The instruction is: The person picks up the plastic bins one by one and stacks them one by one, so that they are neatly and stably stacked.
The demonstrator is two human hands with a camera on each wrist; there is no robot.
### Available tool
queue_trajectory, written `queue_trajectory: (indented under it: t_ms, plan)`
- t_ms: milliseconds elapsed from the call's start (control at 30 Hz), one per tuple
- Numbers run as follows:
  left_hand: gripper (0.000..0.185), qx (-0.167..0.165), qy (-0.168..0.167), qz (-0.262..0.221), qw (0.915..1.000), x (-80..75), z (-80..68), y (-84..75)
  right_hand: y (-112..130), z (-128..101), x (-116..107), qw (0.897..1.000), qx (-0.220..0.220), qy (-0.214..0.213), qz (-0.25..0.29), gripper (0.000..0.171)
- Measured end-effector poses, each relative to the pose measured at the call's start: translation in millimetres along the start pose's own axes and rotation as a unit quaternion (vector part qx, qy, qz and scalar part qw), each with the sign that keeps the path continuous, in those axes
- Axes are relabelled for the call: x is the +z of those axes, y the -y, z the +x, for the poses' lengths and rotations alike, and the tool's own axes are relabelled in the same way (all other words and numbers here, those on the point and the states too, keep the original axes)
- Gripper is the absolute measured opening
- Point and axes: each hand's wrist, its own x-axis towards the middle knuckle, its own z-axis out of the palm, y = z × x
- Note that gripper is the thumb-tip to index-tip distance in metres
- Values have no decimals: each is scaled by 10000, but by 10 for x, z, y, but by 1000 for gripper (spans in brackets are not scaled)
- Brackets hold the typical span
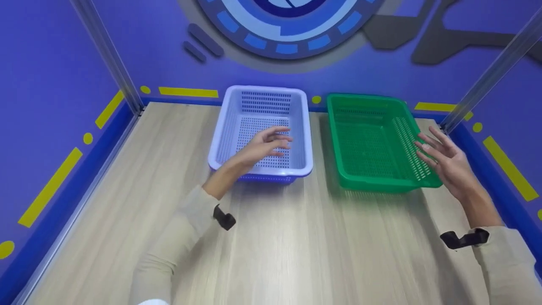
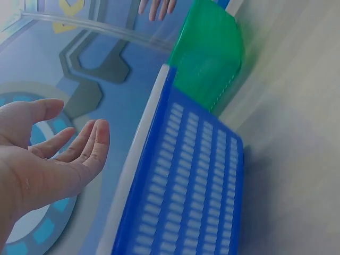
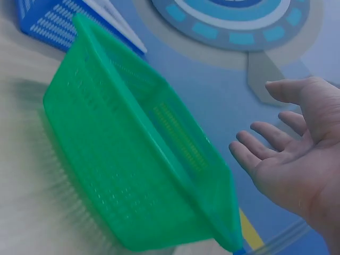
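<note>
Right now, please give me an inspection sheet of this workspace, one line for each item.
Surface: light wood-grain table, bare in front.
Job's things: blue perforated basket and green perforated basket side by side, both empty.
Clutter: nothing seen.
Hands: left hand open over the blue basket; right hand open beside the green basket's right wall; contact cannot be told.
Cables: nothing seen; black wrist straps only.
Surroundings: purple walls, yellow markings, metal corner posts.
</note>
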Motion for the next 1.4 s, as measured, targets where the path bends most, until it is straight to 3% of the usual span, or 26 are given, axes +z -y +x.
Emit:
queue_trajectory:
  t_ms: [233,433,533,833,1033,1200,1400]
  plan:
    - [51,-103,407,-432,9982,440,216,165,-95,-25,-253,9991,-103,-344,-208,70]
    - [55,-59,546,-234,9982,751,286,231,-180,-76,-415,9962,-48,-351,-795,67]
    - [58,-100,426,-81,9990,866,312,229,-224,-102,-464,9922,158,-428,-1157,67]
    - [68,-757,-242,-36,9968,1244,415,279,-367,-106,-510,9823,976,-931,-1303,72]
    - [72,-1162,-671,-254,9906,1417,449,455,-504,-93,-503,9844,1258,-1016,-691,79]
    - [83,-1314,-624,-633,9873,1435,480,634,-575,-146,-529,9870,1319,-890,211,81]
    - [94,-1239,-589,-1096,9845,1471,527,769,-622,-234,-611,9785,1487,-664,1262,73]
